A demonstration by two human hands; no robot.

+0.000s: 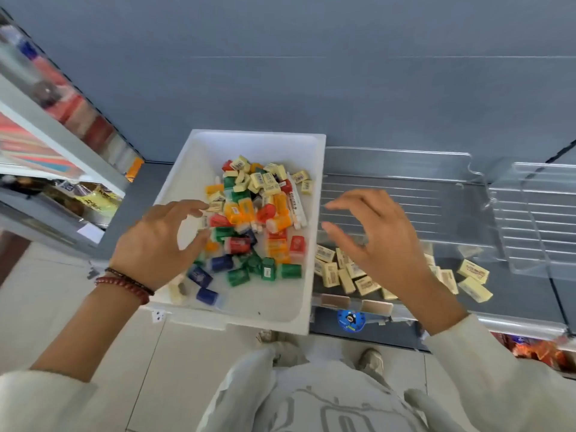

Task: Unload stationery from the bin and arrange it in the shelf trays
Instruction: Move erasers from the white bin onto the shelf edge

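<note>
A white plastic bin (265, 141) rests on the shelf, holding a heap of small items: cream erasers (268, 180), and orange (241, 210), red, green (268, 269) and blue sharpeners. My left hand (156, 241) hovers over the bin's left side, fingers spread and loosely bent toward the heap, holding nothing. My right hand (380, 241) hangs over the clear shelf tray (405, 194) just right of the bin, fingers bent and empty. Under and around that hand, several cream erasers (330, 269) lie in the tray's front part.
A second clear tray (539, 219) sits at the far right. On the left stands a shelving unit (56, 145) with packaged goods. A price rail with a blue sticker (350, 319) runs along the shelf front. Tiled floor and my shoes are below.
</note>
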